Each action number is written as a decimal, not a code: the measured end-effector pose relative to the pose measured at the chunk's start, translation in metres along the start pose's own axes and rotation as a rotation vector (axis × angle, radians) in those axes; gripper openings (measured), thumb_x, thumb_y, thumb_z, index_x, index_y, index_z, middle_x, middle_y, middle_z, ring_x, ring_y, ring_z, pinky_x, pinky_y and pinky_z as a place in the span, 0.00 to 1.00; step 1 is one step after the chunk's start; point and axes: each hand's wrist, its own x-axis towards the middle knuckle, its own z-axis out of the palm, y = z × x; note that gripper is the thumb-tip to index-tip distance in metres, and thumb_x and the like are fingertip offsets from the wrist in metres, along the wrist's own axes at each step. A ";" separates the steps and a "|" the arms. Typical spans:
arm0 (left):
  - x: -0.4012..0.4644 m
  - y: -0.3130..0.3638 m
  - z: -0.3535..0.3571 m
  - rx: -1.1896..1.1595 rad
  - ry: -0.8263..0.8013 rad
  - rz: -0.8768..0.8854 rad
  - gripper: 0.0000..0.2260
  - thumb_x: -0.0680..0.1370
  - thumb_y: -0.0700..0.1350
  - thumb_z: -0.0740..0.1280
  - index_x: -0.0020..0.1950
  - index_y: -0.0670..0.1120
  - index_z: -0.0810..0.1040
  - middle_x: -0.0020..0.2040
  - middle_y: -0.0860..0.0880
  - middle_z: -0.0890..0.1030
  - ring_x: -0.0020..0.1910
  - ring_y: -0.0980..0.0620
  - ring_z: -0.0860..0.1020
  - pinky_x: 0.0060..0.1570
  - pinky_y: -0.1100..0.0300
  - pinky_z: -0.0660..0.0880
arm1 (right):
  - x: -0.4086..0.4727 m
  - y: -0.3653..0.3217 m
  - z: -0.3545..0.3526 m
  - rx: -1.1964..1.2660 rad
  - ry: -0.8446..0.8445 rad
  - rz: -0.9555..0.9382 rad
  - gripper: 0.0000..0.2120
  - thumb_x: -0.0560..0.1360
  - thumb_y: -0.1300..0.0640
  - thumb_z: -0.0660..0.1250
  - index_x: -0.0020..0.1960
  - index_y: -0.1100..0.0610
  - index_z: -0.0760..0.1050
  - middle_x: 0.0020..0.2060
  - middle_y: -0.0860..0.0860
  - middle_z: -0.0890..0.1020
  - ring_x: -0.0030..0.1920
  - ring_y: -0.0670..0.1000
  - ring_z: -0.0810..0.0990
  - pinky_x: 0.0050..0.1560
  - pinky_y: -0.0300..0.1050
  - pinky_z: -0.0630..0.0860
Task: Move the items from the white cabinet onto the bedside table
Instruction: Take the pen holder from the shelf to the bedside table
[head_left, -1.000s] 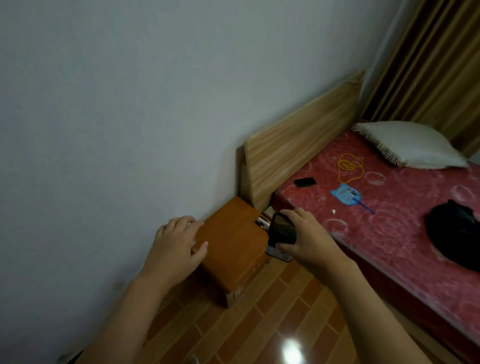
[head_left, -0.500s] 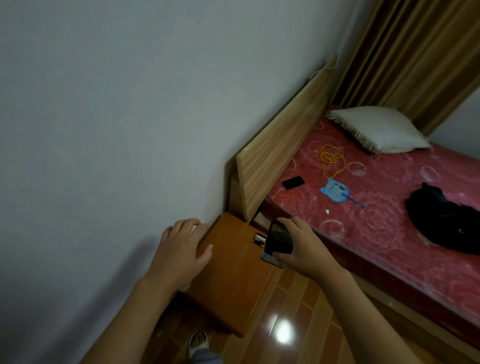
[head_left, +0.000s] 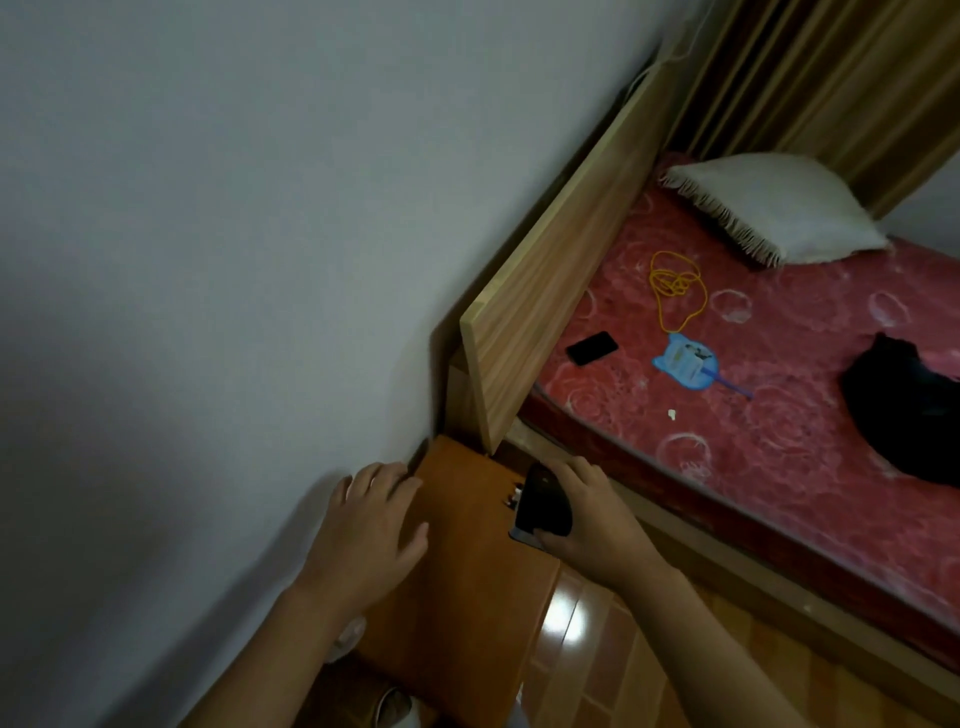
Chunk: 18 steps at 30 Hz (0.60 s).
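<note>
The orange-brown wooden bedside table (head_left: 467, 582) stands in the corner between the grey wall and the bed's headboard. My left hand (head_left: 369, 540) lies flat on the table's left edge, fingers spread, holding nothing. My right hand (head_left: 592, 525) grips a dark, flat black object (head_left: 543, 506) at the table's right edge, with something small and pale under it. A small metallic item (head_left: 511, 496) shows just left of the black object. The white cabinet is out of view.
The light wooden headboard (head_left: 556, 280) rises behind the table. The bed with a red patterned cover (head_left: 779, 395) holds a phone (head_left: 592, 347), a yellow cord (head_left: 675, 286), a blue cat-shaped item (head_left: 685, 368), a white pillow (head_left: 774, 208) and a black cloth (head_left: 904, 415). Curtains (head_left: 831, 73) hang behind.
My head has come closer and over the table, so the table sits lower in view. Both hands stay at the table's edges, the right one still holding the black object.
</note>
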 end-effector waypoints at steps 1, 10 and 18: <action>0.010 -0.004 0.009 0.004 -0.005 -0.007 0.23 0.79 0.60 0.59 0.71 0.51 0.73 0.70 0.52 0.73 0.70 0.49 0.69 0.67 0.45 0.70 | 0.013 0.007 0.009 0.012 -0.005 -0.003 0.43 0.72 0.37 0.73 0.80 0.49 0.59 0.67 0.45 0.67 0.66 0.47 0.66 0.62 0.43 0.74; 0.080 -0.033 0.101 -0.019 -0.086 -0.071 0.23 0.79 0.58 0.61 0.72 0.52 0.72 0.69 0.53 0.71 0.70 0.49 0.69 0.68 0.46 0.69 | 0.117 0.068 0.108 0.072 -0.034 0.015 0.41 0.73 0.41 0.72 0.80 0.48 0.58 0.68 0.45 0.66 0.67 0.49 0.65 0.60 0.47 0.77; 0.107 -0.049 0.191 -0.069 -0.187 -0.162 0.26 0.80 0.62 0.55 0.77 0.57 0.64 0.75 0.57 0.64 0.76 0.54 0.60 0.75 0.49 0.63 | 0.179 0.112 0.197 0.081 -0.053 0.044 0.44 0.71 0.45 0.75 0.81 0.49 0.57 0.70 0.47 0.66 0.69 0.51 0.65 0.65 0.51 0.76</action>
